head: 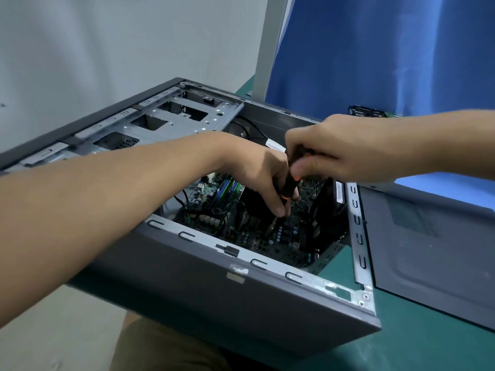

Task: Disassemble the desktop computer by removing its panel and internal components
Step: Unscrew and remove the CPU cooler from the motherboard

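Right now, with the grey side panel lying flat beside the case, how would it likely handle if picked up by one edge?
The side panel looks like thin pressed sheet metal, so probably light for its area and fairly stiff, perhaps flexing slightly. Lying flat on the green table, it should slide rather than tip or roll.

The grey computer case [214,303] lies on its side with its top open, the motherboard [270,241] flat inside it. Its grey side panel [428,250] lies flat just right of the case. A black-and-orange screwdriver [290,183] slants down into the case.
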